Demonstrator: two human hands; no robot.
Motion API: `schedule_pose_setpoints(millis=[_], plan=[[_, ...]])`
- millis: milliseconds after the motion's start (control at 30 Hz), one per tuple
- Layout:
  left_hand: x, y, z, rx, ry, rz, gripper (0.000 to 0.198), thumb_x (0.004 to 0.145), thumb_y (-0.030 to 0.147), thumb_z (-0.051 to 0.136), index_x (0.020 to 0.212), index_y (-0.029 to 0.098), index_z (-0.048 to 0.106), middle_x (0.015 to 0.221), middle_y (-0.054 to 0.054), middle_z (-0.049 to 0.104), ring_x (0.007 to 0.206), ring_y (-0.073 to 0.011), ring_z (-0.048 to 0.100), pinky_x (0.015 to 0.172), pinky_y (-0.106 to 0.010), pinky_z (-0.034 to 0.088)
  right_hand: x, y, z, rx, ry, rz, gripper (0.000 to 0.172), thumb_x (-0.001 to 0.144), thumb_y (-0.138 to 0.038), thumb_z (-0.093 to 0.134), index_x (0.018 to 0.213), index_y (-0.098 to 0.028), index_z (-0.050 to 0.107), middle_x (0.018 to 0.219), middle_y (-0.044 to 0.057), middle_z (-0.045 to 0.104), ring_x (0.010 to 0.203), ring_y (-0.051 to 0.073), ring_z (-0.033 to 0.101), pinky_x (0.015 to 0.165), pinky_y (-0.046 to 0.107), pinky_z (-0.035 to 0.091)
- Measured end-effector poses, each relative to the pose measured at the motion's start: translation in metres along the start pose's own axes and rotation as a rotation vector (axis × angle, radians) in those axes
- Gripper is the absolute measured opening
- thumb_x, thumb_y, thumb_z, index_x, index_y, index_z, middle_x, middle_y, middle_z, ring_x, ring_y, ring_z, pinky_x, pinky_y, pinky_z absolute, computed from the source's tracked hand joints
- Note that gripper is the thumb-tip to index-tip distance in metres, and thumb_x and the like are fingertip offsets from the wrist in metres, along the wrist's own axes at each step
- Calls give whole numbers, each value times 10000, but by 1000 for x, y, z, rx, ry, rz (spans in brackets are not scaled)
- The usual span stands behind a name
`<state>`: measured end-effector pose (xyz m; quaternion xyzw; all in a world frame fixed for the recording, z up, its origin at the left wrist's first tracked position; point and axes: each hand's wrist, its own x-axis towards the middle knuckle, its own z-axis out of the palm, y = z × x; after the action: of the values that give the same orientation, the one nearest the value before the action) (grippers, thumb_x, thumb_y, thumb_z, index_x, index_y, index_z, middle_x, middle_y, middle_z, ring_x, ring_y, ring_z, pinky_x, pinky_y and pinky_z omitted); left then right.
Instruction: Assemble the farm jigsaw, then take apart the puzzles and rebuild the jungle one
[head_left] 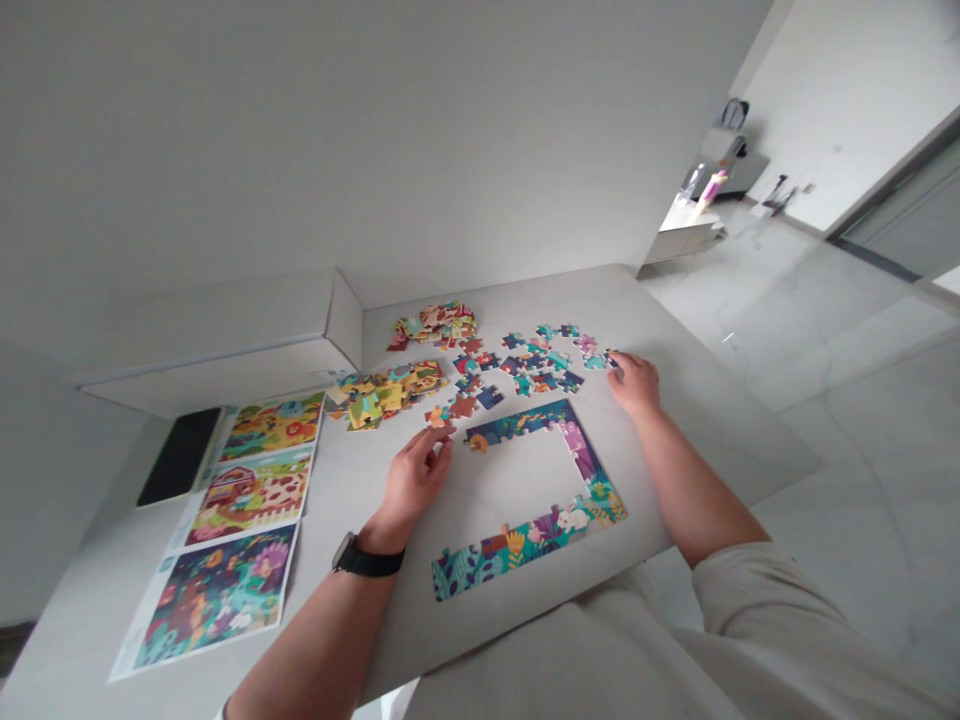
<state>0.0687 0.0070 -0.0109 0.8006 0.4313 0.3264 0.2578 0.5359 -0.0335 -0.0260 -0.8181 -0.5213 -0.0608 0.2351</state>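
Note:
A partly joined jigsaw border [544,535] lies on the grey table, with top, right and bottom edges connected and its left side open. My left hand [416,472], wearing a black watch, rests beside the border's top left end, fingers curled near an orange piece [437,415]. Over at the right, my right hand [634,384] pinches a small dark puzzle piece [613,358] at the edge of the loose teal and blue pieces [555,360]. Whether my left fingertips hold anything is hidden.
Yellow-green pieces [386,393] and a red-green heap [439,322] lie behind. At left are three printed pictures [217,590] and a black tablet [180,457]. A white box [225,370] stands against the wall.

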Motion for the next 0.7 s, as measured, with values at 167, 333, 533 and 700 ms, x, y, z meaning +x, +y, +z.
schedule_pose_setpoints(millis=[167,333,533,700], plan=[[0,2,-2,-13,4,5,322,1041,357,566,1247,191,749,925,-29,714,616,-108,545,642,-248,501,-1,-6,-4,67,-31,-161,390,957,-226,531,1238,-223,801,1334,132,756,1292,315,638,1181,503,446],[0,1,-1,-10,4,4,313,1040,357,568,1241,196,746,928,-28,715,622,-112,550,631,-250,490,-4,-14,-3,151,-91,-339,316,1002,-257,551,1169,-233,819,1239,101,773,1219,280,664,1165,468,463],[0,0,-1,-14,9,5,316,1039,369,567,1231,204,757,881,-20,703,606,-116,549,612,-249,483,-11,-32,-6,116,-183,-378,285,1006,-310,626,1209,-240,813,1194,98,777,1150,274,682,1118,441,480],[-1,-4,1,-15,11,5,313,1042,374,578,1242,206,750,961,-38,738,608,-113,556,602,-252,488,-19,-55,-6,-69,-227,-158,363,955,-417,734,1266,-239,794,1297,138,730,1212,330,652,1073,466,499]])
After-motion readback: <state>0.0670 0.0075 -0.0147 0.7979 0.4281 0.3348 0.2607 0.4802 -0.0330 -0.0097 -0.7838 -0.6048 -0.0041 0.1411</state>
